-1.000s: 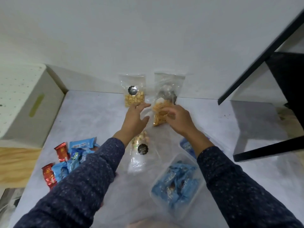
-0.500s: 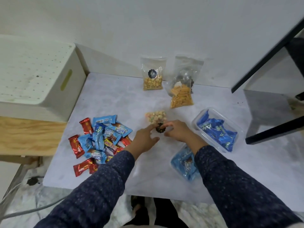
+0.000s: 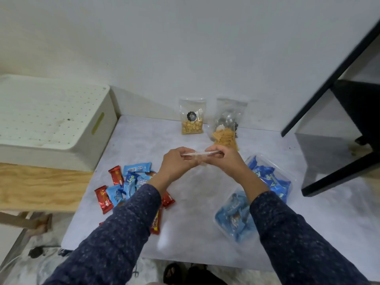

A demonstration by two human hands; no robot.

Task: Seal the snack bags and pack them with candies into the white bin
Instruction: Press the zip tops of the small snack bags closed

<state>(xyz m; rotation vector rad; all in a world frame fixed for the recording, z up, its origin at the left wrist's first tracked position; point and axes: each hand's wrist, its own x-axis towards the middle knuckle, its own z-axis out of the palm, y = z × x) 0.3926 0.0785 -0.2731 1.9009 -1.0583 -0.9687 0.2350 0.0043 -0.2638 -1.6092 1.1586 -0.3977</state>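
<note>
My left hand [image 3: 177, 163] and my right hand [image 3: 224, 161] pinch the top edge of a clear snack bag [image 3: 200, 154] between them, lifted above the table's middle; most of the bag is hidden behind my hands. Two more clear snack bags stand against the wall: one with round yellow puffs [image 3: 192, 117] and one with orange crackers [image 3: 227, 125]. Red and blue wrapped candies [image 3: 125, 182] lie in a loose pile at the left, partly under my left sleeve. The white bin [image 3: 51, 120] sits upside down at the far left, its perforated base facing up.
Two clear plastic tubs of blue-wrapped candies, one [image 3: 271, 177] at the right and one [image 3: 234, 217] nearer me, sit on the grey marble table [image 3: 189, 233]. A wooden bench [image 3: 39, 186] carries the bin. A black frame [image 3: 339, 124] stands at the right. My feet show below the table edge.
My hands left the cracker bag by the wall, came to the bag lying mid-table, and have lifted it by its top edge. The view has pulled back and turned left.
</note>
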